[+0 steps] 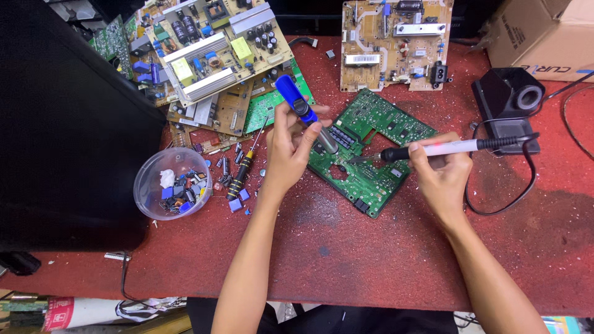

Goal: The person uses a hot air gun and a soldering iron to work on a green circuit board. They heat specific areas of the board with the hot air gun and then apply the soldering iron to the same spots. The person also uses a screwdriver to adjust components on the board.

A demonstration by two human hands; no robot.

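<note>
Centre frame: left hand point(289, 151) fingers closed around blue desoldering pump point(303, 108), nozzle angled onto green circuit board point(371, 151). Right hand point(440, 176) grips soldering iron point(433, 148) pen-style, tip at same joint, apparently to melt solder.

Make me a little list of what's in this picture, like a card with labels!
Left hand: holds a blue desoldering pump, tip down on the green circuit board
Right hand: holds a white soldering iron, tip on the same board
Table: red, speckled
Bowl: clear, full of small parts
Screwdriver: lies beside the bowl
Iron stand: black, at the right
Other boards: piled at the top
</note>
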